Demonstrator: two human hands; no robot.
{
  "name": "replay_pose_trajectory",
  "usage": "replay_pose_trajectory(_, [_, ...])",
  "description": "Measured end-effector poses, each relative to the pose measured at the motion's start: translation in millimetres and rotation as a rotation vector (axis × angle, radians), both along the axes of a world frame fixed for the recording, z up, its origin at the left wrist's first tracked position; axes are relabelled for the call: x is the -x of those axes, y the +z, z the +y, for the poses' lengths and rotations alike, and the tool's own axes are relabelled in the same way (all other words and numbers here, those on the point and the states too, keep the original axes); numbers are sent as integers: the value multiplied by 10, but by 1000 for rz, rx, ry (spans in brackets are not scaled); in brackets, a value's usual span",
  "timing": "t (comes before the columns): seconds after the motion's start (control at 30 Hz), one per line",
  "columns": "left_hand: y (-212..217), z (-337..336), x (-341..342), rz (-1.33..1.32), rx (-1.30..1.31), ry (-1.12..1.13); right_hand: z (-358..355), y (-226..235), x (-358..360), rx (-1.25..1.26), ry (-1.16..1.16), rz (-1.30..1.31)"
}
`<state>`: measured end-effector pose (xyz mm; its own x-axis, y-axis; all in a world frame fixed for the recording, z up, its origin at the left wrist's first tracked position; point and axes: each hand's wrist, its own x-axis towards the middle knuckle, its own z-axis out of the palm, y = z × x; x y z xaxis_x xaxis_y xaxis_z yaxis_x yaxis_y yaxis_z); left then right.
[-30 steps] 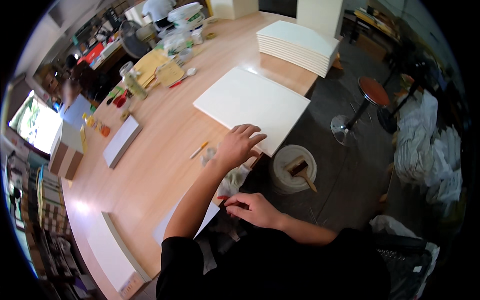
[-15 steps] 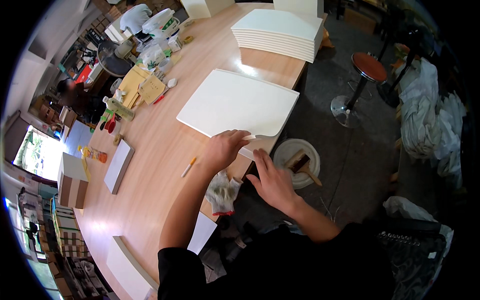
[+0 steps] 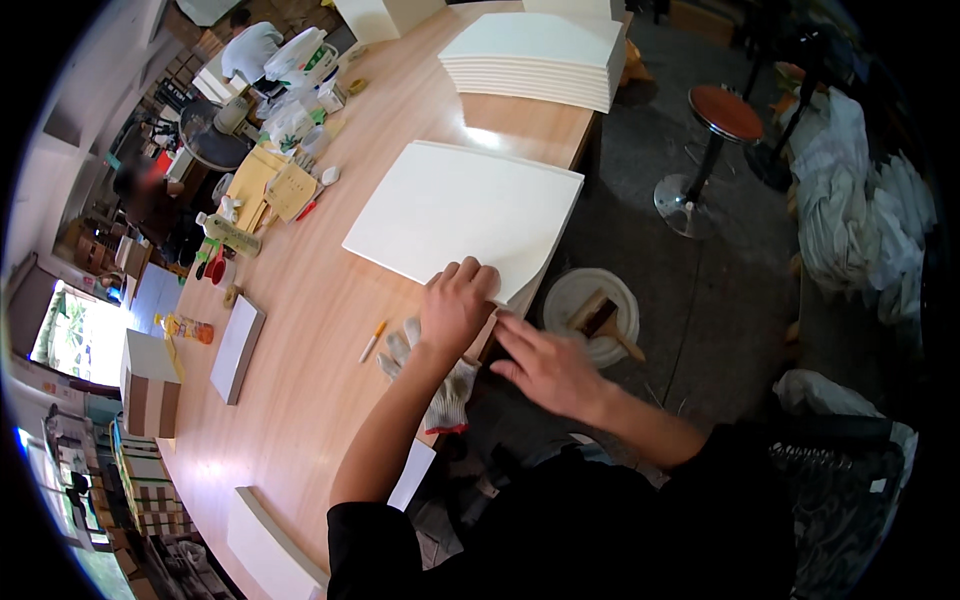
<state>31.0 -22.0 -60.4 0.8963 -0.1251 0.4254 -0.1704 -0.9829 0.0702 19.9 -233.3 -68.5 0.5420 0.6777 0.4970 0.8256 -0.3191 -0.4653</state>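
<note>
A large white board or thin stack of white sheets (image 3: 465, 212) lies at the table's right edge, its near right corner slightly bowed. My left hand (image 3: 460, 308) is at its near edge, fingers bent over the edge by that corner and closed on it. The fingertips are partly hidden. My right hand (image 3: 552, 368), a little blurred, reaches just below the same corner with its fingers stretched out and holding nothing visible. Below my left wrist lies a white knitted work glove (image 3: 452, 400) with a red cuff. Left of it is an orange and white pen (image 3: 372, 342).
A stack of thick white boards (image 3: 530, 70) stands at the far table edge. Beside the table, a white bucket (image 3: 565, 300) holds a wide brush (image 3: 600, 315). A red-topped stool (image 3: 725, 113) stands on the floor. Bottles, papers and a white block (image 3: 237, 350) sit left.
The lifted, curled near corner of the white sheet has come down flatter. My left hand has turned over the edge, and more of the glove shows.
</note>
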Motion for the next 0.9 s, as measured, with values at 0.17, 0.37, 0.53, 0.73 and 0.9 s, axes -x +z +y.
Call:
replay_pose_trajectory(0.17, [113, -62, -42, 46, -34, 18, -110, 44, -111, 103, 67, 0])
replay_pose_trajectory(0.37, [122, 111, -34, 95, -10, -97, -94, 17, -155, 190, 9, -66])
replay_pose_trajectory(0.53, [124, 163, -68, 103, 137, -68, -74, -98, -234, 317, -54, -102])
replay_pose_trajectory(0.73, [168, 206, -81, 51, 318, -43, 149, -218, -642, 69, -143, -168])
replay_pose_trajectory(0.9, [114, 299, -36, 66, 593, 183, 159, -76, -917, 197, -216, 19])
